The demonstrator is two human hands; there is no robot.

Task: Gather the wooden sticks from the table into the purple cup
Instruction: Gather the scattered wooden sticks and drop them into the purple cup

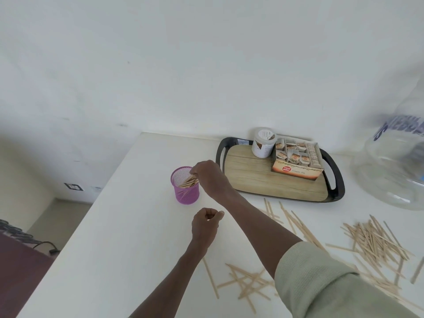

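A purple wire-mesh cup (185,185) stands upright on the white table (119,237), near its left edge and just left of a black-rimmed tray with a wood-grain floor (252,177). Inside the cup a bundle of flat pale wooden sticks (189,181) leans toward the right side, their tops about level with the rim. The right hand (207,174) reaches over the cup's right rim with its fingers curled down, pinching the tops of those sticks. The left hand (205,224) hovers nearer the camera, below the cup and apart from it, fingers curled into a loose fist with nothing visible in it.

On the tray, a white cylindrical tub with a lid (263,142) stands at the back, touching an open cardboard box of tea sachets (297,161), which is filled with upright packets. At the far right sits a large clear plastic water bottle (394,166) with blue lettering.

More wooden sticks lie loose on the table: a dense heap on the right (376,242), a crossed scatter near the front (247,281), and a few beside the right forearm.
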